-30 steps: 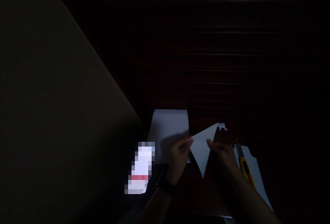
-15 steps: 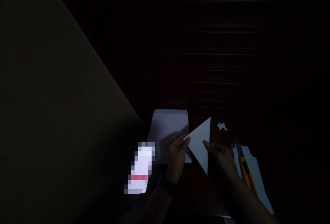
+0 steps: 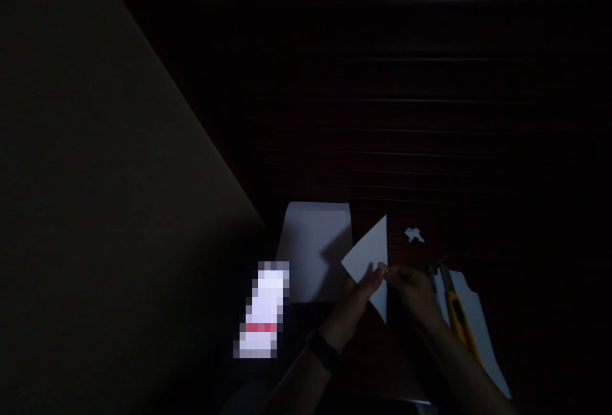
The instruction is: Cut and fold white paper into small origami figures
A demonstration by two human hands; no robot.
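A white sheet of paper folded into a triangle is held up between my two hands, its long edge on the right and nearly upright. My left hand grips it from below, the thumb lying across its face toward the long edge. At the middle of that edge, my right hand pinches the paper, thumb close to the left thumb. The left fingers behind the paper are hidden. A dark watch is on my left wrist.
Left of the hands lies a white sheet, with a lit, blurred phone screen nearer me. Small paper scraps sit beyond my right hand. A yellow utility knife rests on more white paper at right. The dark table is dimly lit.
My left hand has shifted right and down from the triangle's left corner to its lower middle, meeting my right thumb at the long edge. My right hand has hardly moved.
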